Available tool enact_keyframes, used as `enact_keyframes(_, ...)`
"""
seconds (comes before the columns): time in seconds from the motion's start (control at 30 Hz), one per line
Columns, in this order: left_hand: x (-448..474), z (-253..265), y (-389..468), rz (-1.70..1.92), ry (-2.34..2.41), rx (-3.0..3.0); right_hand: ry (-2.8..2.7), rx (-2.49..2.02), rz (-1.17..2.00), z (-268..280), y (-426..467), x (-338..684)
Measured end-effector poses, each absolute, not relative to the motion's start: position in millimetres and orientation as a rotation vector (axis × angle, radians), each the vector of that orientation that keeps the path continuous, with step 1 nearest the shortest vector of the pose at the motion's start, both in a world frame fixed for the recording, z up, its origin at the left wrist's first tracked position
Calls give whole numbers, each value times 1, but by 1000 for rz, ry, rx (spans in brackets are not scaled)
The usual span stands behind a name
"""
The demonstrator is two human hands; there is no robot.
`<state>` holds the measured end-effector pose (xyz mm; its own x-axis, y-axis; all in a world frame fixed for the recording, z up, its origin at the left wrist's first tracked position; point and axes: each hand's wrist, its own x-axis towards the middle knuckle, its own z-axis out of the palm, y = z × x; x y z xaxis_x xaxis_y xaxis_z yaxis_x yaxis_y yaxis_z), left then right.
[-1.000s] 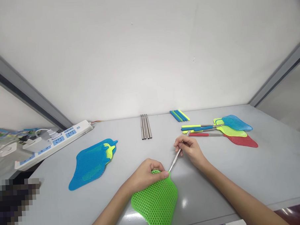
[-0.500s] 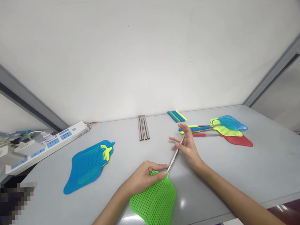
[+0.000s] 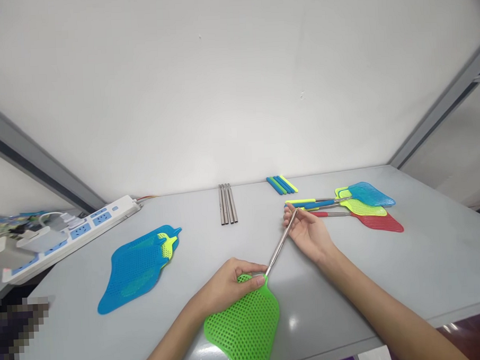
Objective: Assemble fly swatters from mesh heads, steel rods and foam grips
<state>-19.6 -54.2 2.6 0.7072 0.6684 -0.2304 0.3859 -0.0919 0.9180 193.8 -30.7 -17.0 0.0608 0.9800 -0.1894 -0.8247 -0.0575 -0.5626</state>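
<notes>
We see the green swatter head (image 3: 246,328) near the table's (image 3: 329,314) front edge, a metal rod (image 3: 281,246) at its neck. The rod's long axis slants away and rightward. Our left hand (image 3: 229,289) is nearer the neck, pinching it between thumb and forefinger. Our right hand (image 3: 312,235), half-curled, holds the rod's far end; its fingers, spread half a second ago, are now drawn in, palm turned up.

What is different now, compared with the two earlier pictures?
The right hand opened its fingers along the metal rod, then turned its palm more upward; the fingers now curl near the rod's far end. The left hand still pinches the green mesh head. The loose rods stayed put.
</notes>
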Motion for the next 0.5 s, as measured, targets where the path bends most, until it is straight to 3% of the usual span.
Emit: enact_keyframes(0.5,-18,3,-55,214,904,1831,-367,-605,1528,-20,-30,194)
